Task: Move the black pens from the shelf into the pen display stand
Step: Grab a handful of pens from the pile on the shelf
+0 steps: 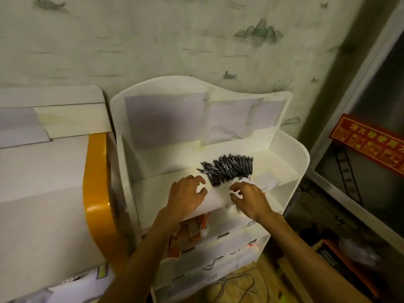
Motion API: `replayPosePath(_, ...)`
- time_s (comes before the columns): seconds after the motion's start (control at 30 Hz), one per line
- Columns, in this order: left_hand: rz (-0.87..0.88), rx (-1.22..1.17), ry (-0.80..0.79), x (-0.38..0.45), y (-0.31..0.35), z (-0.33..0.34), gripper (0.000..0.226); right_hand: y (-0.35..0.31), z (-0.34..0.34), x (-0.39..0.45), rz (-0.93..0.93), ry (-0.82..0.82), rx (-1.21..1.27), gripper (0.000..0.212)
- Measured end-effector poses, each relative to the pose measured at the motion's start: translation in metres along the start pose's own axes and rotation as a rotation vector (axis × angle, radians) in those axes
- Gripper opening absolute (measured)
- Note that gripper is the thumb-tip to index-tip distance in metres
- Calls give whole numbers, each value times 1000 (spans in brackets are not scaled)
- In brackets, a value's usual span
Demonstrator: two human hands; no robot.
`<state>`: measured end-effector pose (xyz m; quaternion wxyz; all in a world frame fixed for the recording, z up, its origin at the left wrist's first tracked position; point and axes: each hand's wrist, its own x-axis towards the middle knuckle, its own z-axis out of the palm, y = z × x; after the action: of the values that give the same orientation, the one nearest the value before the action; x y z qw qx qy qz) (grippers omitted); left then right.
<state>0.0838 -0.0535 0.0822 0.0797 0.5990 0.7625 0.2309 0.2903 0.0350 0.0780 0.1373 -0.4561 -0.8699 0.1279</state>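
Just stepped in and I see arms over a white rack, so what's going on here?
A person is standing over a white display stand with both hands held above its top tier. A batch of black pens sits upright in that tier, packed in rows. The left hand and right hand hover just in front of the pens, fingers loosely curled, holding nothing and not touching the pens. Lower tiers hold some orange packets.

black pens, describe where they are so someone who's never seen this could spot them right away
Find the white display stand against the patterned wall. On its top tier, just beyond the left hand and right hand, lies a dense cluster of black pens. It is the only dark mass on that white tier.
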Motion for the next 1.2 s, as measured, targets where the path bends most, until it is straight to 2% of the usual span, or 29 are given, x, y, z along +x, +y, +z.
replayPosePath(0.27, -179, -18, -95, 59, -6, 53, 27, 47, 13, 73, -35, -41, 100, 25)
replayPosePath(0.37, -286, -7, -161, 80, -8, 74, 30, 62, 18, 98, -73, -44, 128, 19)
replayPosePath(0.5, -452, -50, -172, 102, -5, 100, 33, 82, 24, 129, -125, -91, 164, 15)
replayPosePath(0.6, -568, -81, -123, 119, -4, 116, 27, 98, 24, 152, -168, -124, 168, 14)
replayPosePath(0.73, -701, -103, -46, 150, -3, 134, 40, 121, 21, 180, -211, -147, 173, 14)
replayPosePath(1.0, -828, -95, 26, 196, 5, 161, 41, 153, 24, 214, -251, -187, 162, 18)
replayPosePath(1.13, -877, -154, 59, 206, 1, 171, 42, 161, 28, 222, -273, -200, 163, 19)
replayPosePath(1.2, -920, -217, 129, 210, 1, 172, 44, 164, 30, 226, -280, -202, 165, 18)
